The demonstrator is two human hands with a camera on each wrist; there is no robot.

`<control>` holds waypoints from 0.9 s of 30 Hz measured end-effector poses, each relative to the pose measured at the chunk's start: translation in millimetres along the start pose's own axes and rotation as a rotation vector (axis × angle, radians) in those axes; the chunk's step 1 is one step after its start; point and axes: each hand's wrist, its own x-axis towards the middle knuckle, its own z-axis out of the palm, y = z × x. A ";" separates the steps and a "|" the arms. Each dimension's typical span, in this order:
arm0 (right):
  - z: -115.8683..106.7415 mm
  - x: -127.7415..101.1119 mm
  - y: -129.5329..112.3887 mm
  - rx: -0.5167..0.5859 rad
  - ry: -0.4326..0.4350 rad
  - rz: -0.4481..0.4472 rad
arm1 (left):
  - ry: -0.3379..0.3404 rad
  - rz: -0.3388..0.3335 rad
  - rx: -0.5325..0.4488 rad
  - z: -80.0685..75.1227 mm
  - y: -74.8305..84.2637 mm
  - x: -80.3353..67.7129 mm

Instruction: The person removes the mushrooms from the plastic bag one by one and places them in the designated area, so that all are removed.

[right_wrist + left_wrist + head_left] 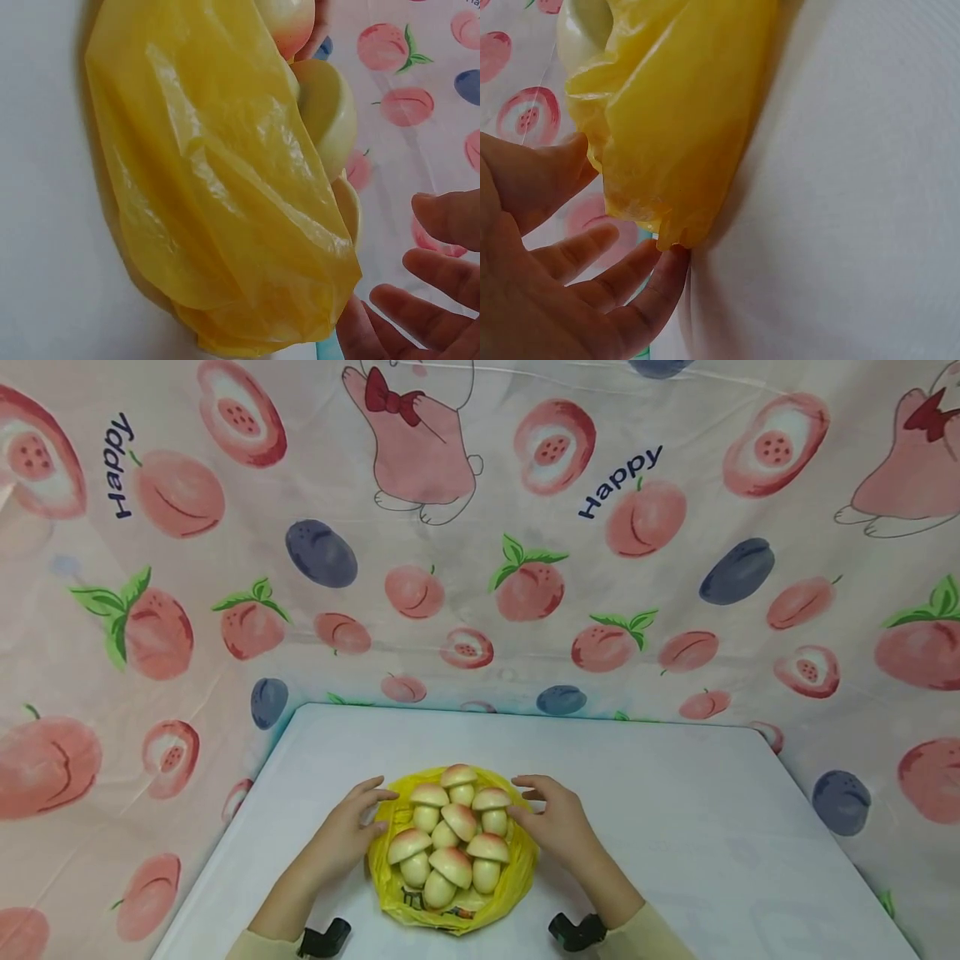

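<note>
A yellow plastic bag [522, 870] sits on the table with its mouth rolled open. Inside it several mushroom-shaped pieces [452, 866] are heaped, with pale stems and pink-tinged caps. My left hand [341, 835] is at the bag's left side, fingers loosely bent; in the left wrist view the thumb and a fingertip touch the yellow plastic [682, 112]. On the opposite side my right hand [561, 825] has its fingers spread beside the bag's rim. The right wrist view shows them close to the plastic [195, 172], and contact there is hard to tell.
The white table [675, 827] extends around the bag. A fruit-printed cloth [465, 552] hangs behind and at both sides. A black wrist device [326, 937] is on the left wrist and another black device [577, 932] on the right.
</note>
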 end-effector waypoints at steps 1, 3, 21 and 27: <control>0.5 0.6 0.0 0.002 0.001 0.008 | 0.000 0.000 -0.005 0.5 -0.1 0.2; 1.7 1.6 0.4 0.005 0.002 0.010 | -0.001 0.000 -0.019 1.3 -0.3 0.5; 9.9 7.4 -5.6 0.014 -0.006 -0.006 | -0.017 0.000 -0.045 5.3 1.2 2.1; 12.6 8.9 -4.9 0.016 -0.022 0.038 | -0.013 0.002 -0.022 7.8 2.9 1.8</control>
